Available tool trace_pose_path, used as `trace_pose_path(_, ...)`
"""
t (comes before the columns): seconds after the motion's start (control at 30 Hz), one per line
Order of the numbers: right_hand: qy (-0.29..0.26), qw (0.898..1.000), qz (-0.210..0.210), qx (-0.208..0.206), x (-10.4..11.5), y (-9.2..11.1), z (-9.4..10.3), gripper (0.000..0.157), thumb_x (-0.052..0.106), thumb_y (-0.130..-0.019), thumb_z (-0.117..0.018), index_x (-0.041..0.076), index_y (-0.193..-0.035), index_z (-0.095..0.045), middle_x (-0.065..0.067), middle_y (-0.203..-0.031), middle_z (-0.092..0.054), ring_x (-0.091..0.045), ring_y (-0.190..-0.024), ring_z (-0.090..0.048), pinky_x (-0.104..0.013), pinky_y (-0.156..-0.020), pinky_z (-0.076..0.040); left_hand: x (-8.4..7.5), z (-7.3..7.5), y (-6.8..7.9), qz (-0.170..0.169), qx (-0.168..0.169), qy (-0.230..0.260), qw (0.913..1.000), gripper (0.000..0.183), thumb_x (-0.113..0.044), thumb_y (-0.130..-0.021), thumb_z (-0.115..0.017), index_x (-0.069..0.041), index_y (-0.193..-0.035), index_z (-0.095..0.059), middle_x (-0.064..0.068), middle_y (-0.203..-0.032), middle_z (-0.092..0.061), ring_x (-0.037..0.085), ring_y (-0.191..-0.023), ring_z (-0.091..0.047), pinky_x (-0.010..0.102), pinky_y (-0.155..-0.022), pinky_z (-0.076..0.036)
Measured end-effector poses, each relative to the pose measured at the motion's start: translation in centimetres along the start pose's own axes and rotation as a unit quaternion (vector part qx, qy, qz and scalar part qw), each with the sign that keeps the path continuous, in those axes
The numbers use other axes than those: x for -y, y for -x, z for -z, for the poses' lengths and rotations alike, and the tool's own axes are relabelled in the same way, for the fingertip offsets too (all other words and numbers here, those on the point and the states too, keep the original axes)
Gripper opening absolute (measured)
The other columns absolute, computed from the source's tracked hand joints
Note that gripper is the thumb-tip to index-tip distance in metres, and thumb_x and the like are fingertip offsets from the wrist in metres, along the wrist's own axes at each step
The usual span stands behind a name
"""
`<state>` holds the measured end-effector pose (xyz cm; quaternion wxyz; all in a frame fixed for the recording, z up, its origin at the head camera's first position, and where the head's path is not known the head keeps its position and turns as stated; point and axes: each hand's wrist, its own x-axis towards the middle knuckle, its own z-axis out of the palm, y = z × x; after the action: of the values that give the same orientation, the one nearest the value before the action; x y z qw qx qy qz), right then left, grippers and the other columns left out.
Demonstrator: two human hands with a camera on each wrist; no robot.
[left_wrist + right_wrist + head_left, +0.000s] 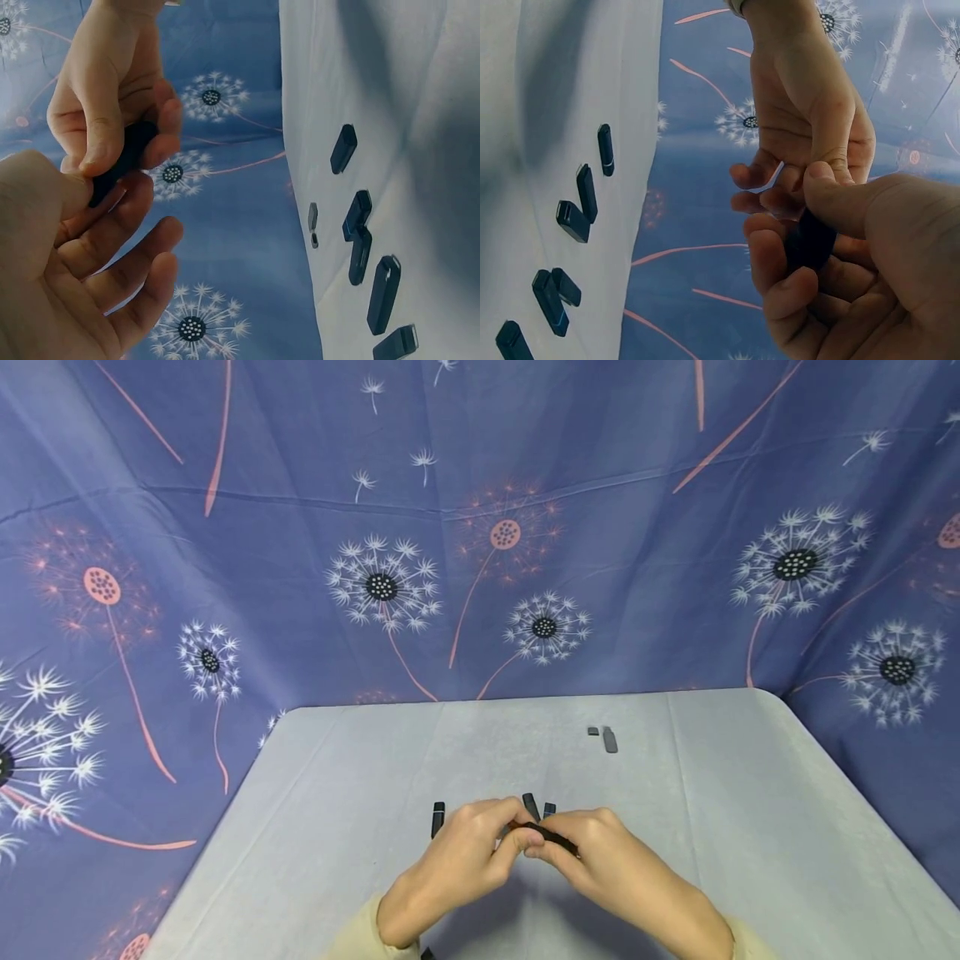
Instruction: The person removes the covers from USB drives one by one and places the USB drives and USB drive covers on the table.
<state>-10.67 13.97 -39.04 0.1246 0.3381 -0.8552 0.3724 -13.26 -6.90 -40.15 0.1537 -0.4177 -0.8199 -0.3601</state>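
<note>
Both hands meet in front of the body, above the table, at a black flash drive point(557, 838). My right hand point(618, 860) grips its body between thumb and curled fingers. At the other end, the thumb and forefinger of my left hand point(465, 852) pinch its tip, which the fingers mostly hide. In the left wrist view the flash drive point(124, 161) shows as a dark, flat shape between the two hands. From the right wrist, the dark body point(810, 240) lies against the right fingers, with the left thumb close at its end.
A grey flash drive point(610, 741) lies near the table's back edge, beside its small separate cap point(593, 731). Several dark sticks lie behind the hands, among them one at left point(438, 818) and two close together point(531, 807). A patterned blue cloth point(465, 460) hangs behind the table.
</note>
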Motion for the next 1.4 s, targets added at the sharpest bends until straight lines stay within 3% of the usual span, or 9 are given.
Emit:
trace_pose_path(0.23,0.019,1.0,0.008,0.006,0.04,0.02,-0.36,0.021,0.027,-0.099,-0.071,0.026,-0.078,-0.066,0.024,-0.062,-0.039,0.016,-0.054,-0.029,-0.006,-0.045,-0.031,0.05,0.1,0.52,0.003,0.006,-0.037,0.9993,0.017,-0.031,-0.099,-0.068,-0.017,-0.09,-0.066,-0.011,-0.075,-0.064,-0.008,-0.065,-0.044,0.004,-0.061,-0.037)
trace_pose_path(0.37,0.032,0.999,0.013,0.001,0.08,0.08,-0.37,0.023,0.027,-0.098,-0.072,0.028,-0.076,-0.065,0.026,-0.059,-0.033,0.019,-0.053,-0.023,-0.005,-0.043,-0.027,0.12,0.06,0.64,0.006,0.004,-0.034,0.9994,0.017,-0.03,-0.099,-0.067,-0.016,-0.09,-0.066,-0.01,-0.075,-0.064,-0.008,-0.063,-0.042,0.004,-0.059,-0.036)
trace_pose_path(0.7,0.049,0.997,0.051,-0.02,-0.03,-0.05,-0.39,0.022,0.024,-0.095,-0.076,0.029,-0.076,-0.068,0.025,-0.057,-0.035,0.019,-0.054,-0.022,-0.003,-0.046,-0.026,0.12,-0.05,0.71,0.007,0.004,-0.026,0.9996,0.016,-0.028,-0.098,-0.068,-0.015,-0.089,-0.065,-0.009,-0.074,-0.064,-0.009,-0.061,-0.04,0.004,-0.057,-0.035)
trace_pose_path(0.93,0.024,0.998,0.06,-0.018,-0.09,0.15,-0.51,0.019,0.019,-0.095,-0.076,0.028,-0.079,-0.072,0.023,-0.054,-0.038,0.021,-0.053,-0.022,-0.003,-0.043,-0.026,0.31,-0.48,0.82,-0.028,-0.011,-0.055,0.9981,0.022,-0.035,-0.1,-0.061,-0.016,-0.089,-0.06,-0.011,-0.072,-0.06,-0.008,-0.06,-0.037,0.003,-0.054,-0.032)
trace_pose_path(1.07,0.009,0.998,0.062,-0.019,-0.2,0.22,-0.61,0.023,0.016,-0.094,-0.076,0.028,-0.076,-0.069,0.022,-0.054,-0.039,0.021,-0.052,-0.024,-0.003,-0.043,-0.026,0.32,-0.63,0.86,-0.025,-0.016,-0.067,0.9973,0.025,-0.038,-0.101,-0.059,-0.017,-0.087,-0.06,-0.011,-0.069,-0.059,-0.008,-0.059,-0.036,0.004,-0.053,-0.03)
trace_pose_path(1.27,-0.024,0.997,0.07,-0.015,-0.44,0.37,-0.53,0.019,0.01,-0.093,-0.076,0.026,-0.083,-0.074,0.019,-0.052,-0.04,0.022,-0.053,-0.026,-0.003,-0.043,-0.027,0.23,-0.41,0.75,-0.007,0.011,-0.043,0.999,0.03,-0.043,-0.101,-0.051,-0.017,-0.086,-0.059,-0.011,-0.068,-0.056,-0.008,-0.058,-0.036,0.006,-0.052,-0.031)
trace_pose_path(1.4,-0.038,0.997,0.061,-0.013,-0.37,0.47,-0.32,0.016,0.011,-0.094,-0.075,0.026,-0.089,-0.077,0.02,-0.052,-0.041,0.022,-0.053,-0.027,-0.003,-0.043,-0.028,0.2,-0.11,0.46,0.01,0.036,-0.002,0.9993,0.024,-0.037,-0.1,-0.056,-0.017,-0.086,-0.06,-0.011,-0.066,-0.054,-0.009,-0.057,-0.035,0.006,-0.05,-0.03)
